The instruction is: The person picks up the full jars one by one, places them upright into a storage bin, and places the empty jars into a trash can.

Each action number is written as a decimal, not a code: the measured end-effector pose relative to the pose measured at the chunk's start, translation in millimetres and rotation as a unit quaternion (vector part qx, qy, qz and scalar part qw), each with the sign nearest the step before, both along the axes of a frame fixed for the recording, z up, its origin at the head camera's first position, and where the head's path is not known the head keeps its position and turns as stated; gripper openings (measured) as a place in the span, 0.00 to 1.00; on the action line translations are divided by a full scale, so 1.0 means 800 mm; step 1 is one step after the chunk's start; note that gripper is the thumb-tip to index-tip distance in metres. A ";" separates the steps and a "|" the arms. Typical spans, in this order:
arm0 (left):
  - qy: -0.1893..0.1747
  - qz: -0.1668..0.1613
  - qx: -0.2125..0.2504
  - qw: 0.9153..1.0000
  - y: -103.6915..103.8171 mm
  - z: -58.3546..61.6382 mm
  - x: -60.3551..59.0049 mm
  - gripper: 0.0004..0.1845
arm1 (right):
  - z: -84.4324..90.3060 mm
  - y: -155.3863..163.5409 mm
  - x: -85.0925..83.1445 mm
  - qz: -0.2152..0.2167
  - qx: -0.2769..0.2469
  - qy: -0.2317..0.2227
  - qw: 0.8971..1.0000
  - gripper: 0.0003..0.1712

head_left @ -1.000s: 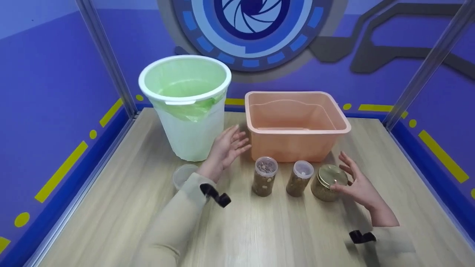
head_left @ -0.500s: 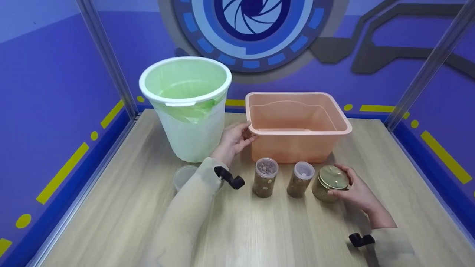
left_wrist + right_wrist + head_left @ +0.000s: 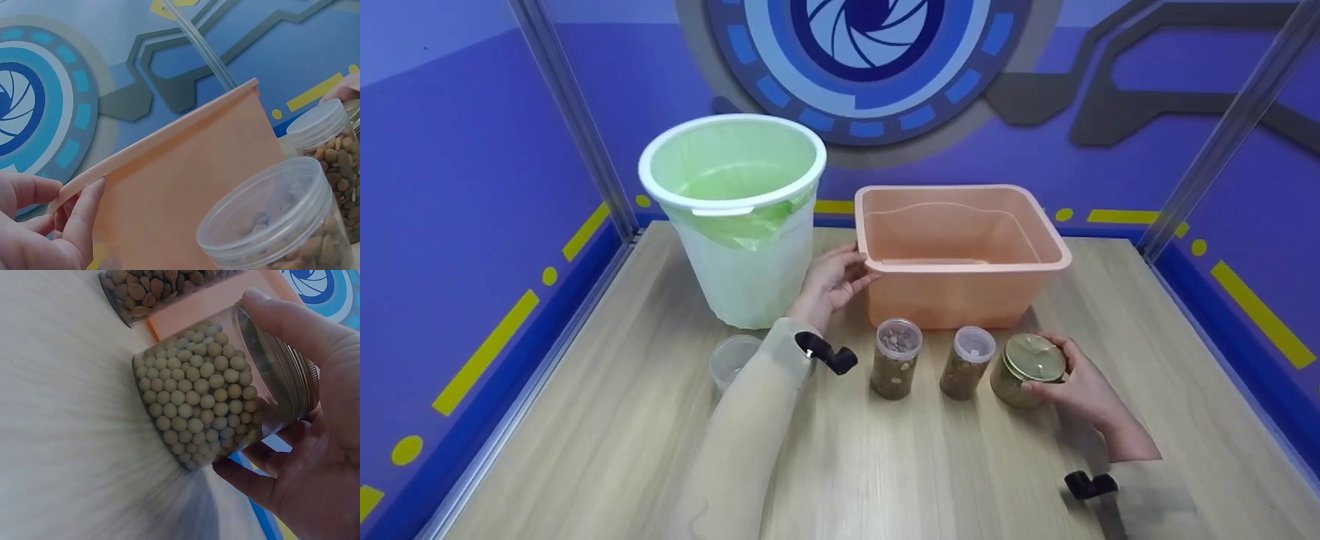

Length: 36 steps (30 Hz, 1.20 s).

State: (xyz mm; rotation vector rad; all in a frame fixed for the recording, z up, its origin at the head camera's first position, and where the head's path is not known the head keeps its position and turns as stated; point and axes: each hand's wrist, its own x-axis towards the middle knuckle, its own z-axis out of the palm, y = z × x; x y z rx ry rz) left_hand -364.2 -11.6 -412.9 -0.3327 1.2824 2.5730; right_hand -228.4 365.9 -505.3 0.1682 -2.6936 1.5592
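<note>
My left hand (image 3: 829, 283) pinches the front left corner of the rim of a peach plastic tub (image 3: 952, 300). In the left wrist view, the thumb and fingers sit on both sides of the tub's rim (image 3: 135, 154). My right hand (image 3: 1089, 396) grips a clear jar (image 3: 191, 394) with a gold lid (image 3: 1033, 357); the thumb lies on one side and the fingers curl round the other. Pale round beads or peas fill most of this jar, which stands upright on the table.
Two slimmer clear jars, a left one (image 3: 894, 376) and a middle one (image 3: 963, 375), hold brown almond-like pieces in front of the tub. A white bin (image 3: 750, 277) with a green liner stands back left. A clear round container (image 3: 726, 361) lies partly behind the left forearm.
My left hand has moved right from beside the bin and taken hold of the tub's rim. My right hand has closed round the gold-lidded jar. Both are still over the last half second.
</note>
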 end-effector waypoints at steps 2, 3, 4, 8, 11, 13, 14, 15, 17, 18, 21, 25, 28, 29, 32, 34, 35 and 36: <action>-0.002 0.002 0.003 1.000 0.000 -0.001 0.000 0.25 | -0.001 0.000 0.000 -0.004 0.003 0.004 1.000 0.51; -0.003 0.003 0.003 1.000 0.001 -0.001 0.001 0.24 | -0.002 0.000 0.001 -0.005 0.003 0.006 1.000 0.51; -0.003 0.004 0.003 1.000 0.001 -0.001 0.001 0.23 | -0.003 0.000 0.001 -0.007 0.003 0.008 1.000 0.51; -0.004 0.004 0.005 1.000 0.004 -0.002 0.000 0.22 | -0.002 0.003 0.001 -0.014 0.007 0.011 1.000 0.50; -0.004 0.005 0.005 1.000 0.005 -0.002 0.001 0.23 | 0.012 0.006 0.003 -0.022 0.028 0.004 0.999 0.52; -0.003 0.009 0.003 1.000 0.005 -0.002 0.000 0.23 | 0.030 0.007 0.003 -0.026 0.040 0.000 0.999 0.53; -0.002 0.012 0.002 1.000 0.005 -0.001 0.000 0.23 | 0.042 0.006 0.003 -0.028 0.045 0.000 0.999 0.54; 0.000 0.014 0.002 1.000 0.005 -0.001 0.000 0.23 | 0.054 0.004 0.003 -0.030 0.050 0.001 0.998 0.55; 0.003 0.019 0.005 1.000 0.005 -0.001 0.000 0.23 | 0.082 0.000 0.000 -0.028 0.049 0.013 0.998 0.55; 0.004 0.021 0.007 1.000 0.005 0.000 0.000 0.24 | 0.096 -0.002 -0.002 -0.026 0.048 0.023 0.998 0.55; 0.007 0.022 0.011 1.000 0.004 -0.001 0.000 0.24 | 0.137 -0.015 -0.014 -0.016 0.038 0.061 0.997 0.52; 0.009 0.023 0.010 1.000 0.004 -0.001 0.001 0.22 | 0.186 -0.042 -0.043 -0.002 0.010 0.105 0.994 0.49; 0.012 0.024 0.007 1.000 0.004 -0.002 0.002 0.23 | 0.211 -0.065 -0.074 -0.005 -0.004 0.117 0.993 0.49; 0.012 0.024 0.007 1.000 0.004 -0.002 0.003 0.23 | 0.216 -0.074 -0.086 -0.008 -0.008 0.116 0.993 0.49; 0.012 0.024 0.006 1.000 0.005 -0.003 0.004 0.23 | 0.220 -0.098 -0.121 -0.011 -0.011 0.106 0.994 0.50; 0.010 0.025 0.007 1.000 0.006 -0.003 0.005 0.22 | 0.216 -0.115 -0.146 0.001 -0.009 0.095 0.995 0.50; 0.010 0.026 0.008 1.000 0.006 -0.003 0.005 0.22 | 0.212 -0.124 -0.157 0.009 -0.006 0.086 0.996 0.51; 0.009 0.028 0.008 1.000 0.006 -0.003 0.006 0.22 | 0.209 -0.133 -0.168 0.017 -0.004 0.076 0.997 0.50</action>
